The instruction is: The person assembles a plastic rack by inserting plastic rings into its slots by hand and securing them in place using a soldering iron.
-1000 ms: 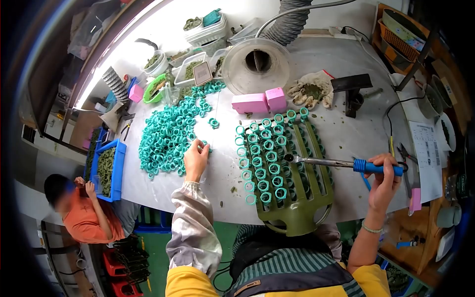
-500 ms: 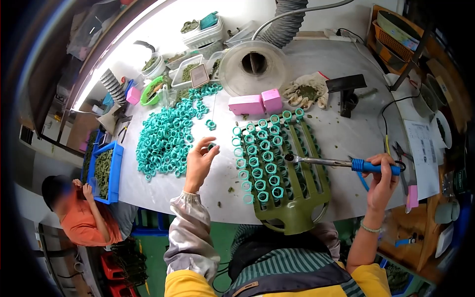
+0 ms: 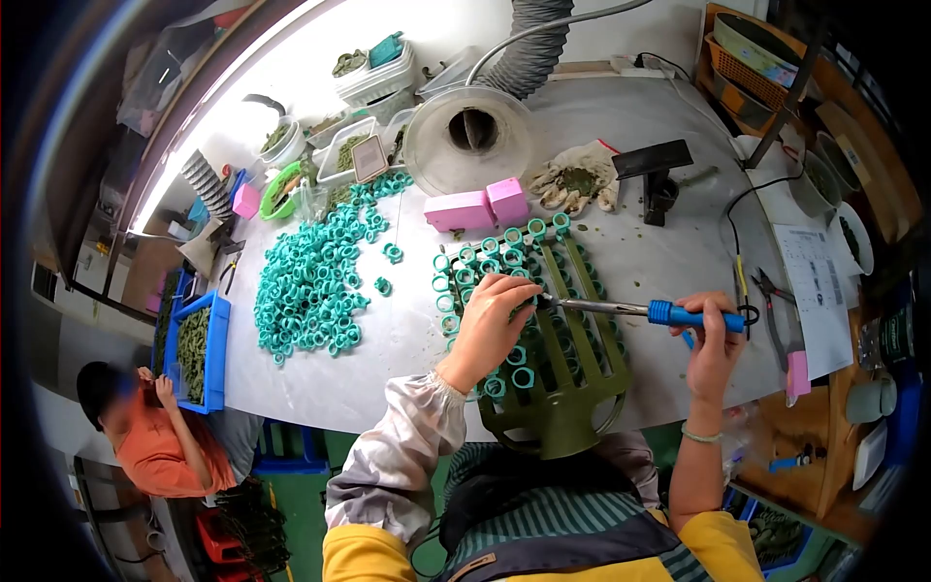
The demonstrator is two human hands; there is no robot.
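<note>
In my right hand (image 3: 712, 335) is a soldering iron (image 3: 669, 313) with a blue handle, its metal shaft pointing left. My left hand (image 3: 493, 320) reaches over the teal rings on an olive-green slatted frame (image 3: 558, 412), its fingers pinched close to the iron's tip. Whatever lies between those fingertips is mostly hidden. Rows of teal rings (image 3: 524, 376) line the frame, partly covered by my left hand and wrist. A large heap of loose teal rings (image 3: 308, 286) lies to the left on the grey table, with a single ring (image 3: 383, 286) apart from it.
Pink blocks (image 3: 461, 210) and a clear funnel hood (image 3: 427, 145) stand behind the frame. A soiled glove (image 3: 574, 179) and black stand (image 3: 658, 184) sit further right. Pliers (image 3: 771, 291) and a printed sheet (image 3: 815, 291) lie rightward. Another person (image 3: 160, 446) sits left near a blue bin (image 3: 215, 359).
My left hand has moved right, from beside the ring heap to over the frame near the iron's tip. A loose ring now shows on the table. The view has shifted slightly.
</note>
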